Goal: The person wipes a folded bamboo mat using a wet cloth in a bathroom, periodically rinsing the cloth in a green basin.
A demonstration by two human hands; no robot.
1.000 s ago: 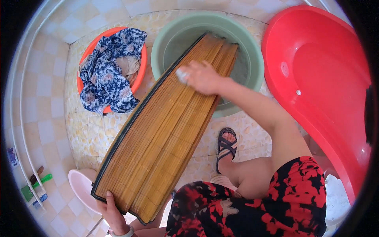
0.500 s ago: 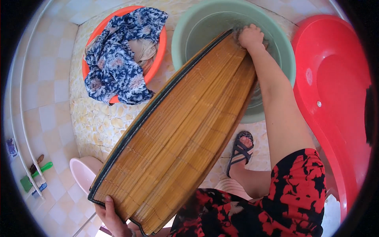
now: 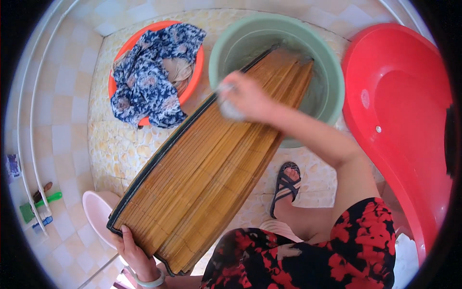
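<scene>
A folded bamboo mat (image 3: pixel 202 164) with a dark cloth edging lies slanted across the middle. Its far end dips into the water of a large green basin (image 3: pixel 338 91). At the near lower-left corner my left hand (image 3: pixel 136 253) grips the mat, thumb on top and the fingers mostly hidden beneath. My right hand (image 3: pixel 248 98), smeared by motion, is over the upper part of the mat by its dark edge. It is closed around a pale greyish-white wad (image 3: pixel 230 107), perhaps a cloth, that appears to be against the slats.
Left of the green basin stands an orange basin (image 3: pixel 196 79) heaped with blue floral fabric (image 3: pixel 149 72). A red tub (image 3: pixel 404 101) runs along the right. A pale pink basin (image 3: pixel 97 214) sits at lower left, near wall pipes (image 3: pixel 33 103) with brushes (image 3: pixel 45 204). My sandalled foot (image 3: pixel 287 185) is on the tiles.
My right hand has come out of the basin water and moved left and nearer, over the mat, with the pale wad now showing. My left hand keeps its grip on the mat's corner.
</scene>
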